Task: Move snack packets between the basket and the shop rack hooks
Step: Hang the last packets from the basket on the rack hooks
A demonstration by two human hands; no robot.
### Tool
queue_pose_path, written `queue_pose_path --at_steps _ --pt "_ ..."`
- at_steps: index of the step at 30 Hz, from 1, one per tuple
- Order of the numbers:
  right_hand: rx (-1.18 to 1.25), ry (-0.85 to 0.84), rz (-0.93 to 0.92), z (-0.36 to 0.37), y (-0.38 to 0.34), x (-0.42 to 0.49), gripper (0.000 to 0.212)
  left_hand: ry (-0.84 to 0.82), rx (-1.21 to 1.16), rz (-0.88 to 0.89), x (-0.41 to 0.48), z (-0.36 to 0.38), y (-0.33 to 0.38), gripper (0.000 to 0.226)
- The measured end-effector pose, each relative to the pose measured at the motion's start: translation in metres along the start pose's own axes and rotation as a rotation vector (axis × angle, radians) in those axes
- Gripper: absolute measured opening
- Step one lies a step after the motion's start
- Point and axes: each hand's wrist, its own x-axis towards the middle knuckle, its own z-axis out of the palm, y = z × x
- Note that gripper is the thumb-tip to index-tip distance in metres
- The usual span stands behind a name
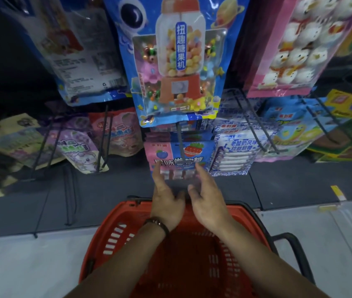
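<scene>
At frame centre, left hand (166, 205) and right hand (208, 203), fingers spread and empty, are poised beneath the hook-hung pink-and-blue candy packet (179, 154), evidently to unhook it over the red plastic basket (115, 235).

The big blue candy-machine packet (177, 61) hung glossy, its plastic film catching glare. The thin dark wire hooks (179, 138) looked like matt metal. Down below, the red slotted basket (115, 233) was hard plastic, smooth-rimmed, with a matt black handle (299, 252).
</scene>
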Motion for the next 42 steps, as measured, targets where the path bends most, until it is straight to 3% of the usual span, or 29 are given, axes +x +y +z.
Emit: queue_pose_path --at_steps 6,13,16,20,23,25,29,33,36,42 --pt "0.015 -0.071 -0.13 -0.009 -0.008 0.021 0.065 0.095 0.059 0.057 0.02 0.008 0.018 0.113" --pt "0.033 -0.106 -0.149 -0.01 -0.012 0.064 0.061 0.136 0.262 0.21 0.057 0.031 0.021 0.08" --pt "0.065 -0.108 -0.138 -0.008 -0.01 0.075 0.058 0.105 0.363 0.15 0.077 0.036 0.02 0.075" --pt "0.09 -0.108 -0.123 -0.006 -0.009 0.082 0.057 -0.049 0.735 -0.021 0.097 0.039 0.012 0.073" --pt "0.12 -0.122 -0.094 -0.008 -0.008 0.086 0.054 -0.086 0.78 -0.101 0.095 0.037 0.023 0.074" --pt "0.093 -0.13 -0.084 -0.011 -0.007 0.085 0.054 -0.075 0.657 -0.058 0.092 0.034 0.03 0.078" --pt "0.113 -0.091 -0.109 -0.017 -0.009 0.072 0.052 0.08 0.054 0.057 0.08 0.026 0.037 0.093" --pt "0.197 0.023 -0.121 -0.034 -0.003 0.05 0.022 0.1 0.053 0.015 0.066 0.029 0.038 0.077" --pt "0.27 0.157 -0.044 -0.057 0.013 0.04 0.018 0.022 0.026 -0.032 0.043 0.042 0.049 0.041" --pt "0.378 0.501 0.182 -0.098 0.05 0.036 0.022 -0.245 -0.122 -0.104 0.018 0.094 0.061 0.063"
